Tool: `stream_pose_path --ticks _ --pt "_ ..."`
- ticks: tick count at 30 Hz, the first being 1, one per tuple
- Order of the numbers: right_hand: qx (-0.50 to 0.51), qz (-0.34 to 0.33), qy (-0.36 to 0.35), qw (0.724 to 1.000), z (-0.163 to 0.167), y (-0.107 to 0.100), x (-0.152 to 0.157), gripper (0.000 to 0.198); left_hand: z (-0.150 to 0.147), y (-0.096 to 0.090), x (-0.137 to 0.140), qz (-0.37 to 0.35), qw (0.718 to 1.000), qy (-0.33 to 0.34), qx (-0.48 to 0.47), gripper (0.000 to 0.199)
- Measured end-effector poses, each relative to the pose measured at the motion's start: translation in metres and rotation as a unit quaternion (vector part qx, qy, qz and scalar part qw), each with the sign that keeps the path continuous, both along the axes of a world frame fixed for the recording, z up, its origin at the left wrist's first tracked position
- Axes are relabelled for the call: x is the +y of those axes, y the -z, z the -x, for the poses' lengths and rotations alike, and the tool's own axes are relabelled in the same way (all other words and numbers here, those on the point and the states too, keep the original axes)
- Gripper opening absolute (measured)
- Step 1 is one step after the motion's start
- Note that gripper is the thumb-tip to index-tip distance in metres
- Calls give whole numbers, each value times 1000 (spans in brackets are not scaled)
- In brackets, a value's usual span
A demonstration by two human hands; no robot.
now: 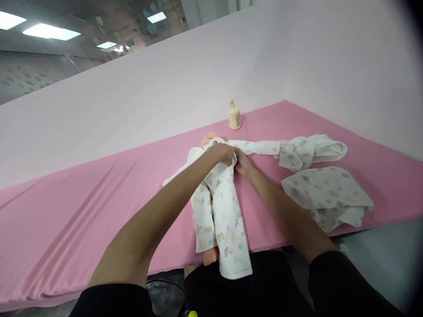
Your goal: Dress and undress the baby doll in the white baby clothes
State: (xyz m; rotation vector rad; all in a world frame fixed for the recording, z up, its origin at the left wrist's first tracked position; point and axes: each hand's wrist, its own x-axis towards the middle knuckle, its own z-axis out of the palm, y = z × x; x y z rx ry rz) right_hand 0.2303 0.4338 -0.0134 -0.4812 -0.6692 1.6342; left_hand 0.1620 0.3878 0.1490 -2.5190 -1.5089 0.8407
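Observation:
A baby doll lies on its back, its face at the far end and one bare foot at the near edge. White printed baby clothes cover its body and legs; one trouser leg hangs over the edge. My left hand is closed on the cloth at the doll's chest, its fingertips partly hidden. Right beside it, my right hand grips the edge of the same clothes, with its fingers partly behind the cloth. A printed sleeve stretches out to the right of the hands.
The doll lies on a pink-covered table against a white wall. Behind it stands a cream pump bottle. To the right are a crumpled white printed cloth and a folded one near the front edge.

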Motion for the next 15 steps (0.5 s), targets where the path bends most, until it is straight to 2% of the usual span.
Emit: stream_pose_path --ticks 3,8,10,15 --pt "1 -2 8 1000 0 0 -1 20 -2 -4 -4 -7 1000 -1 -16 34" --pt "-1 5 15 1000 0 1 -1 20 4 -11 4 48 996 -49 -60 39" --pt "3 9 11 1000 0 2 0 20 7 -14 10 50 994 -64 -73 41" --pt "14 2 -7 1000 0 0 -2 11 8 -20 16 94 991 -75 -54 36"
